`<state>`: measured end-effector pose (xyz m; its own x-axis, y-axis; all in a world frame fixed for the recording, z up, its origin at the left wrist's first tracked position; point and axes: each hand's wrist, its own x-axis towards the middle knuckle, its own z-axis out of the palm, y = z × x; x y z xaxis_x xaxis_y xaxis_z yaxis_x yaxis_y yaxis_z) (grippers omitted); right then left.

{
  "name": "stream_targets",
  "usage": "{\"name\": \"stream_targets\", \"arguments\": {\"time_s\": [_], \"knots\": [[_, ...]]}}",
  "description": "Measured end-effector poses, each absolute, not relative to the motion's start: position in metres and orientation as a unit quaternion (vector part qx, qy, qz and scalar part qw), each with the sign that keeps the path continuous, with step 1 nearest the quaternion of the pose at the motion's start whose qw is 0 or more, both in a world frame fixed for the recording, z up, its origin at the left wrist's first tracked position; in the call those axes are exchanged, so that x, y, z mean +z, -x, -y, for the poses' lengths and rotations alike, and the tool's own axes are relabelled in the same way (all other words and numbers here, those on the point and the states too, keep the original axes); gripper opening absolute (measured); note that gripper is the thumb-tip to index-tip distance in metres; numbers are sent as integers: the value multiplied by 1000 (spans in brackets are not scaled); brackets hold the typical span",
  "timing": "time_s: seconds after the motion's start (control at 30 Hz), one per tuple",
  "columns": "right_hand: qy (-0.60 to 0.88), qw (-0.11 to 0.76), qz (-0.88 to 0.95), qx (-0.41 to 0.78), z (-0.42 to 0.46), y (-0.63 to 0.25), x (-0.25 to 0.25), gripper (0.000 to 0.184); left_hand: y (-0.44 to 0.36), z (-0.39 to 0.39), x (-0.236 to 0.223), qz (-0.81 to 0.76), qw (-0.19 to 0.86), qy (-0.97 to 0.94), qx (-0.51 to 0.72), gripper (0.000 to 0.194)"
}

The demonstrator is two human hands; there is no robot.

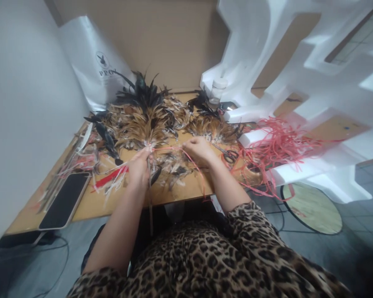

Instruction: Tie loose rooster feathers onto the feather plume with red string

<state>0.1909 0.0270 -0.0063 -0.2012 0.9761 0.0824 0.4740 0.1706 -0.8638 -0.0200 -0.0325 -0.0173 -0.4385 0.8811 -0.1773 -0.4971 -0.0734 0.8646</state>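
My left hand (139,167) is closed around the thin stick (151,207) of a feather duster (146,120). Brown feathers fan out above my fingers, with long black ones at the top. My right hand (196,149) pinches a pink plastic strip (166,148). The strip runs taut across to the stick at my left fingertips, and its loose end (199,167) hangs down past my right wrist. Small loose feathers (174,165) lie on the wooden table between my forearms.
Scissors (230,155) lie right of my right hand, near a tangle of pink strips (276,145) on white foam pieces (323,178). More brown feathers (216,129) lie behind. At left are a phone (65,200), a red strip (110,177) and a white bag (93,62). A round stool (312,209) stands at right.
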Motion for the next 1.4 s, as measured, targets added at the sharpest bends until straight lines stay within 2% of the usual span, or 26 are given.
{"name": "stream_targets", "arguments": {"time_s": [0.07,0.17,0.43,0.57,0.63,0.7,0.8,0.87,0.97,1.1,1.4], "knots": [[603,363,663,256,-39,-223,-9,25,18,32,-16,-467,497,-196,705,22],[685,336,629,150,-55,-255,-15,22,12,32,-14,-450,506,-195,709,21],[735,185,650,53,-65,-233,-20,34,5,36,-14,-445,503,-194,715,23],[751,165,637,56,-72,-231,-23,32,7,39,-15,-441,503,-194,718,24],[750,205,623,81,-73,-236,-24,27,8,40,-15,-441,510,-187,715,23],[725,283,612,137,-71,-241,-22,23,9,41,-16,-444,514,-178,712,22],[641,411,582,286,-62,-239,-14,20,7,39,-17,-444,511,-178,714,22],[563,457,549,416,-52,-229,-5,22,4,38,-17,-440,509,-182,717,21],[432,457,509,587,-34,-205,10,28,-1,38,-15,-440,511,-181,716,17],[313,417,476,708,-12,-165,20,34,-4,42,-12,-445,515,-176,712,13],[318,398,458,729,-7,-107,-2,43,-4,47,-7,-458,519,-164,703,11]]}}
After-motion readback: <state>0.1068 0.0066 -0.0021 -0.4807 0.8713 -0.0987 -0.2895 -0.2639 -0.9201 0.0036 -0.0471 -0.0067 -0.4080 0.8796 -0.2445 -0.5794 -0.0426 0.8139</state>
